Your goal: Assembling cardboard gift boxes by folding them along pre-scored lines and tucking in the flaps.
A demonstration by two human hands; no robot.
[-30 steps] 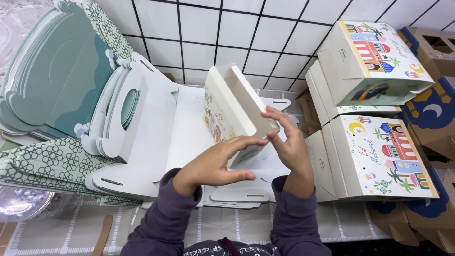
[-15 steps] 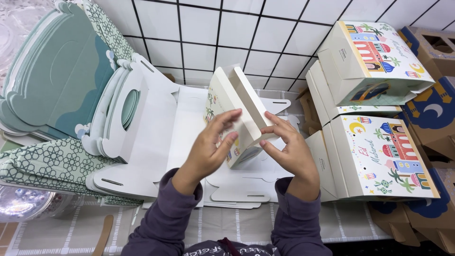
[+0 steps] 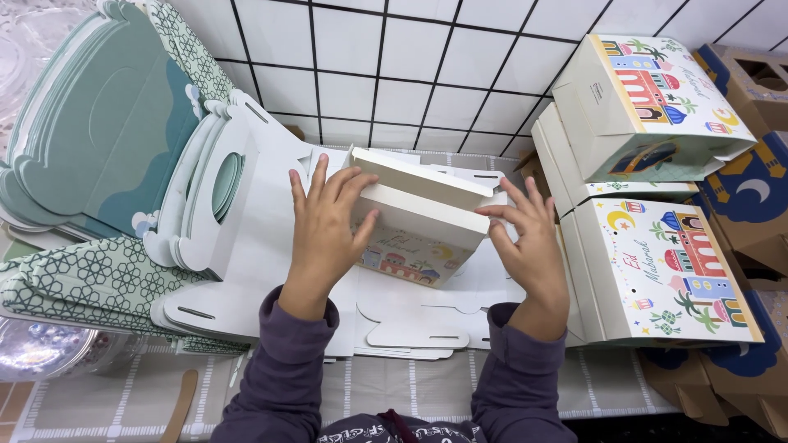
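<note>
I hold a partly folded white cardboard box (image 3: 419,220) with colourful building prints on its lower side, above a pile of flat white box blanks (image 3: 271,246). My left hand (image 3: 324,226) presses flat against the box's left side, fingers spread over its top edge. My right hand (image 3: 529,238) grips the box's right end, fingers up. Both wrists wear purple sleeves.
Assembled printed boxes (image 3: 669,271) stand stacked at the right, another (image 3: 648,107) on top, with blue and brown boxes (image 3: 751,197) behind. Green patterned flat card pieces (image 3: 90,148) lie at the left. A white tiled wall (image 3: 394,66) is behind. A striped cloth (image 3: 410,394) covers the table.
The box has turned from tilted upright to lying more level. My left hand moved from under the box up onto its left side, and my right hand shifted to its right end.
</note>
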